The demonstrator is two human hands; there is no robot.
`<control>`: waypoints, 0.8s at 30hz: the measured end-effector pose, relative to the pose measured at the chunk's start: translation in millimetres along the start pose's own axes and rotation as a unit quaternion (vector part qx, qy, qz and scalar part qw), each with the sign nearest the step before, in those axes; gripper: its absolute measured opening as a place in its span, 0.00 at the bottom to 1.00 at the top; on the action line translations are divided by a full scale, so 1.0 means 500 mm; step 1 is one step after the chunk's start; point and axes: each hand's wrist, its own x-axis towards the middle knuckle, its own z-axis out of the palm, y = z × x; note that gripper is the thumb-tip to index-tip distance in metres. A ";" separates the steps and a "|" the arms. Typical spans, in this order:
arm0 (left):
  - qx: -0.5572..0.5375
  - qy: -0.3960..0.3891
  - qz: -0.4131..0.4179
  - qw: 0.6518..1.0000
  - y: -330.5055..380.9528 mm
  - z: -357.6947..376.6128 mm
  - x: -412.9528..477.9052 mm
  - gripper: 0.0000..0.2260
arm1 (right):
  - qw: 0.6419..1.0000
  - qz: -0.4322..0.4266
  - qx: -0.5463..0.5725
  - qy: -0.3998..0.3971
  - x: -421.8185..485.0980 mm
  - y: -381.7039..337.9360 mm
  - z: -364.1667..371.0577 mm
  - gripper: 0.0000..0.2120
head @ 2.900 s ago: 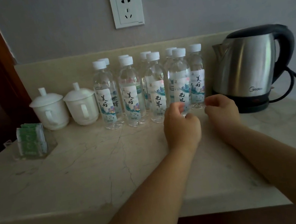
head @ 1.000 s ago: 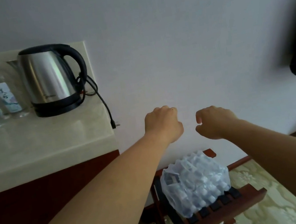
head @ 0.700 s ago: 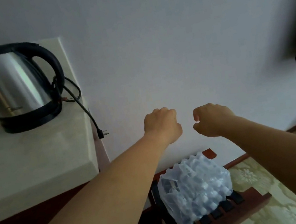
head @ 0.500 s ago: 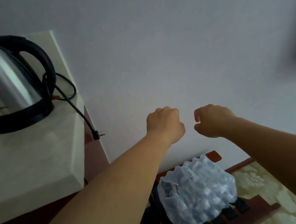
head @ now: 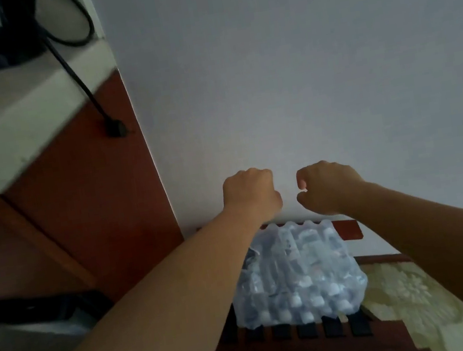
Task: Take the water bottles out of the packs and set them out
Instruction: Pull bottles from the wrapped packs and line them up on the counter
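Both hands, left hand (head: pixel 250 196) and right hand (head: pixel 329 187), are curled into empty fists above the wrapped pack of bottles (head: pixel 296 276) on the slatted rack (head: pixel 308 338).

Dim, flat indoor light, palest low on the wall (head: pixel 250 148). Motion-smeared along the countertop (head: pixel 21 122) edge; bowed by wide-angle distortion near corners.

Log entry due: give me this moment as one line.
left hand: curled, empty | right hand: curled, empty | bottle pack: on slatted rack, untouched
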 end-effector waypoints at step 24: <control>-0.131 -0.245 -0.206 0.938 -0.203 0.646 0.043 0.13 | 0.951 0.069 0.275 -0.124 0.136 -0.101 0.615 0.20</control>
